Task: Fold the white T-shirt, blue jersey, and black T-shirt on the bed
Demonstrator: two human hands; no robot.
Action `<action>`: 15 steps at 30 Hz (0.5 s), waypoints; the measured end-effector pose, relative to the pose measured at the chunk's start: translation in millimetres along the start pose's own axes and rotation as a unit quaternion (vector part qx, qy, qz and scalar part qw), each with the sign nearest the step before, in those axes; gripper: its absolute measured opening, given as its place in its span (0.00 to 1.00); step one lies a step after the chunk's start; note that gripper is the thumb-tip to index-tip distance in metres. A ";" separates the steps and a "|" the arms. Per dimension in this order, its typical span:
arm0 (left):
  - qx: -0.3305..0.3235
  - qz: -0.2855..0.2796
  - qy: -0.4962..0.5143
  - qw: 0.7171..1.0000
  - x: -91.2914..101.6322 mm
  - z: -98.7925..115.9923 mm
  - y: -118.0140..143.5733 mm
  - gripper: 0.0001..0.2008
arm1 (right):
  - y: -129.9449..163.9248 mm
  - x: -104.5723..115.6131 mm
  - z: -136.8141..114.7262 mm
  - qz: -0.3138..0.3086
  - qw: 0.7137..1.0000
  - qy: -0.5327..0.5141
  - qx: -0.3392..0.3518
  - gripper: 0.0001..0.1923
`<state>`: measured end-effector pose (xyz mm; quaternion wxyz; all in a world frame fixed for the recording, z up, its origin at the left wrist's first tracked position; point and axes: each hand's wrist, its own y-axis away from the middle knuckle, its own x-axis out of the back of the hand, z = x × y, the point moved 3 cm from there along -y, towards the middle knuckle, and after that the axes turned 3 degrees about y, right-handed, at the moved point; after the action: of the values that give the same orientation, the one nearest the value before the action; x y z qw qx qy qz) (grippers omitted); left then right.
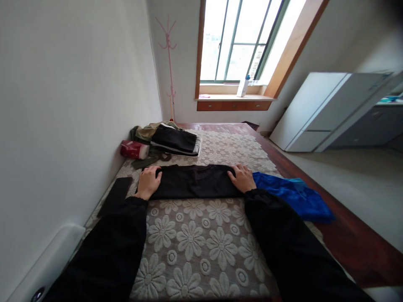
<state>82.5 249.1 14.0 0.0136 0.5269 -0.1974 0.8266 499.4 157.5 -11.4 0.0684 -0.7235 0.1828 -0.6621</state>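
Observation:
A black garment (195,182), folded into a long, wide strip, lies across the flower-patterned tablecloth in front of me. My left hand (149,181) is at its left end, fingers curled over the far corner and thumb on the inner side. At the opposite end, my right hand (242,178) holds the cloth in the same way, thumb pointing inward. The undersides of both hands are hidden. Just beyond my right hand lies a folded blue garment (292,195), partly covered by my sleeve. A flat black object (116,195) rests left of my left hand.
Folded black and white clothes (174,139) are stacked at the far left, beside olive-green cloth (143,133) and a red package (134,149). The lace tablecloth (190,239) covers a dark red wooden table (352,230). The wall runs along the left side.

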 end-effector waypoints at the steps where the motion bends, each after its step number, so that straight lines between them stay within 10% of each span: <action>1: 0.005 0.004 -0.005 1.000 0.3 0.8 0.7 0.15 | 0.5 0.1 -0.1 0.003 1.000 -0.001 -0.006 0.19; 10: 0.119 0.007 -0.070 0.990 9.4 -16.5 7.7 0.29 | 3.7 23.1 -10.6 0.073 0.997 -0.032 0.024 0.16; 15: 0.177 -0.024 -0.008 0.984 25.9 -41.6 4.6 0.34 | 22.5 55.1 -73.2 0.016 0.969 -0.170 0.179 0.13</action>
<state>33.8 254.2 19.9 -0.0616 0.5325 -0.0348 0.8435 426.6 127.6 40.7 0.2373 -0.7985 0.0587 -0.5501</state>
